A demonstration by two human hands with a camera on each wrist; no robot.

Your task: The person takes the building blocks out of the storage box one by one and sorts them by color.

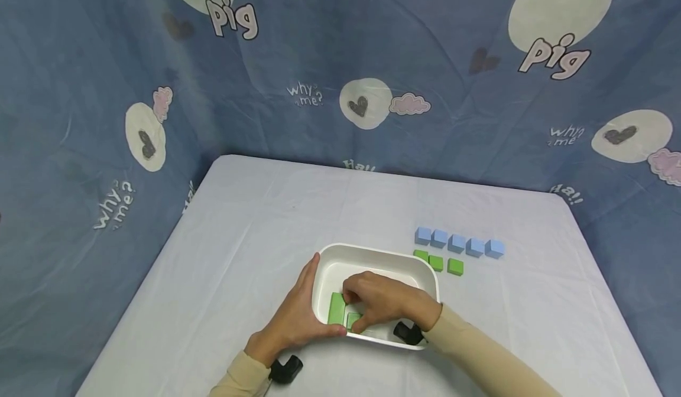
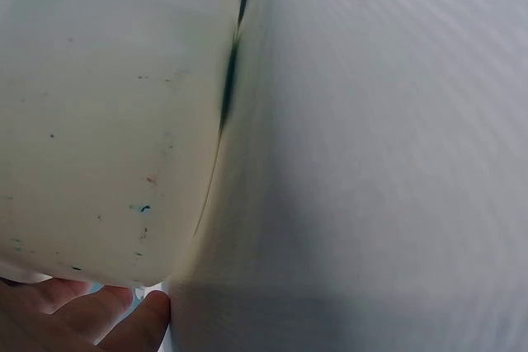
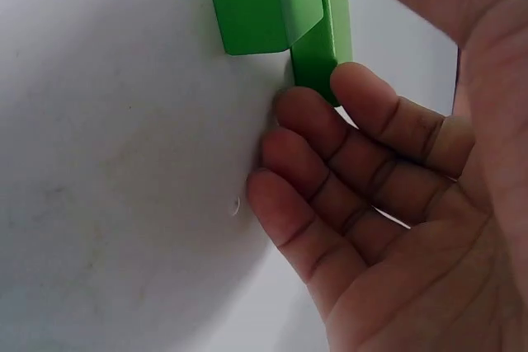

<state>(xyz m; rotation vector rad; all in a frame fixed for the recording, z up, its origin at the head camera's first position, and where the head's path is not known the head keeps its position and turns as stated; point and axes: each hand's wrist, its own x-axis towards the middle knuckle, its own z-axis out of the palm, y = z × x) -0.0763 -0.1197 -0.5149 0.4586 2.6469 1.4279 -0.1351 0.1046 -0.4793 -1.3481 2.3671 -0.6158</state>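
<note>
My left hand (image 1: 297, 315) holds the front left corner of a white tray (image 1: 337, 272), thumb along the near side, fingers along the left wall. In the left wrist view its fingertips (image 2: 140, 323) meet the tray's outer wall. Over the tray, my right hand (image 1: 385, 298) reaches in, its thumb touching a small green block (image 1: 352, 319). Beside that block, along the left wall, lies a longer green shape (image 1: 336, 308); whether it is one block or a row cannot be told. The curved fingers (image 3: 285, 204) sit apart from the small block, near the longer shape's end.
Behind the tray's right side, several blue cubes (image 1: 456, 243) stand in a row. In front of them are three green cubes (image 1: 435, 263), one partly behind the tray rim. A white cloth covers the table (image 1: 239, 225); a blue printed curtain (image 1: 298, 42) hangs behind.
</note>
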